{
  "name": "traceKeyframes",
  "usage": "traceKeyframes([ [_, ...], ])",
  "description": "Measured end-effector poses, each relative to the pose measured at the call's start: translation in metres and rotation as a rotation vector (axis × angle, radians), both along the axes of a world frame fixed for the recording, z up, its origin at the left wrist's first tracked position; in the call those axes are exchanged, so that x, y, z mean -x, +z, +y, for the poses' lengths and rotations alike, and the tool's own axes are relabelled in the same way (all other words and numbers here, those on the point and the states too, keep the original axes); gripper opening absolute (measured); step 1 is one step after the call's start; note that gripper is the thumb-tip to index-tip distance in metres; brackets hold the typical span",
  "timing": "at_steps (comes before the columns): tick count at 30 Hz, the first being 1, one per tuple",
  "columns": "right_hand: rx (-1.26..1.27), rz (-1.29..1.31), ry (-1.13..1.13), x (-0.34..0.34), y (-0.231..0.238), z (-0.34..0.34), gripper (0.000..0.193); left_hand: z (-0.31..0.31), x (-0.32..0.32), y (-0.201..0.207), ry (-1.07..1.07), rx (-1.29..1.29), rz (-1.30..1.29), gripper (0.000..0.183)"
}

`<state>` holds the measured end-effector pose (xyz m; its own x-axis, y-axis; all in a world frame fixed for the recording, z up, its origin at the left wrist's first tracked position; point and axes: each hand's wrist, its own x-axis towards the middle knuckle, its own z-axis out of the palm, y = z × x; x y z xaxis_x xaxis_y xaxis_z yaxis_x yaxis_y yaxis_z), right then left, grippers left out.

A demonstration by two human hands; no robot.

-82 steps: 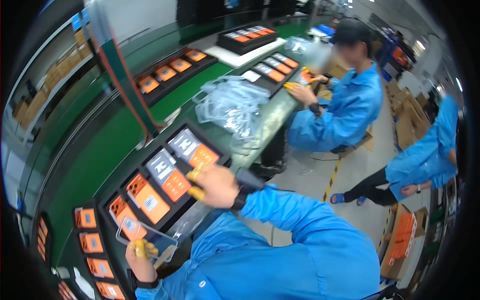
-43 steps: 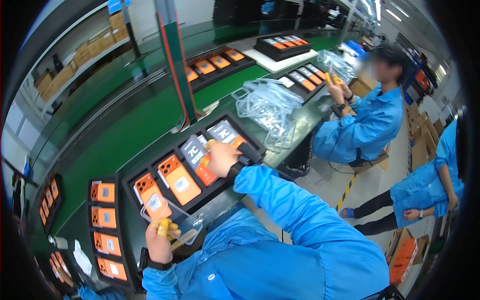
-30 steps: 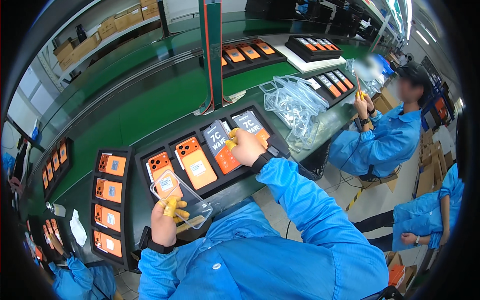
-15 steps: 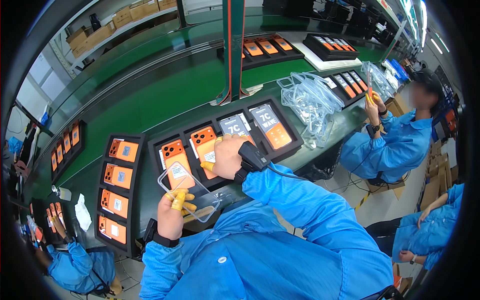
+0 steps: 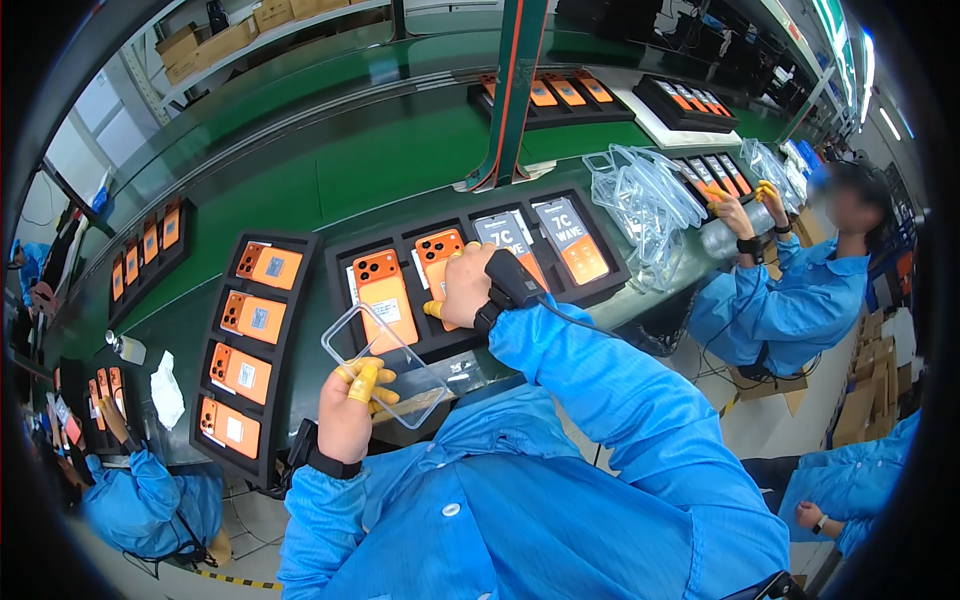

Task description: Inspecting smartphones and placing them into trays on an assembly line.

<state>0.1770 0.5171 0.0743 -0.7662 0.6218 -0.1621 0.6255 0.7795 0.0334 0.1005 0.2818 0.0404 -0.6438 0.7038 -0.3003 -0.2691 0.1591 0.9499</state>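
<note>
**Clear case in one hand, phone under the other**

The left hand (image 5: 352, 412), with yellow cots on its fingertips, pinches the near edge of a clear case (image 5: 385, 365), holding it tilted over the table's front edge. The right hand (image 5: 470, 283) lies palm-down on an orange phone (image 5: 441, 262) in the black tray (image 5: 480, 268), fingers curled round the phone's edges; whether it has lifted off the tray I cannot tell. A dark wrist device sits on that arm.

Beside it in the same tray lies another orange phone (image 5: 383, 298), back up, and two face up further right. A second tray (image 5: 247, 350) of orange phones stands to the left, and a heap of clear bags (image 5: 643, 205) to the right.

This looks like the pick-up step before casing. The next move seems to call for lifting the phone clear of its slot and squaring it to the case's open side.
</note>
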Motion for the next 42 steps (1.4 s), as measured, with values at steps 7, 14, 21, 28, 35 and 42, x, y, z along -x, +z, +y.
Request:
traceKeyframes([
  [7,0.159,0.031,-0.071,0.006,0.014,-0.003,0.044,-0.012,0.002,0.002,0.014,-0.028,-0.013,0.024],
  [14,0.119,0.403,-0.159,-0.034,0.010,0.025,0.029,-0.024,0.008,0.004,0.067,-0.038,-0.033,0.025],
  [21,0.413,0.698,-0.265,-0.062,-0.025,0.057,0.028,-0.022,0.010,0.000,0.058,-0.073,-0.086,0.027],
  [28,1.142,1.131,-0.163,-0.090,-0.001,0.008,0.035,-0.006,0.004,-0.005,0.020,-0.129,-0.099,0.031],
  [35,1.591,0.931,0.114,-0.085,0.007,-0.058,0.053,0.002,-0.005,-0.019,-0.034,-0.363,-0.185,0.033],
  [42,1.593,0.872,0.158,-0.083,0.009,-0.072,0.047,-0.007,-0.016,0.003,-0.128,-0.668,-0.346,0.050],
])
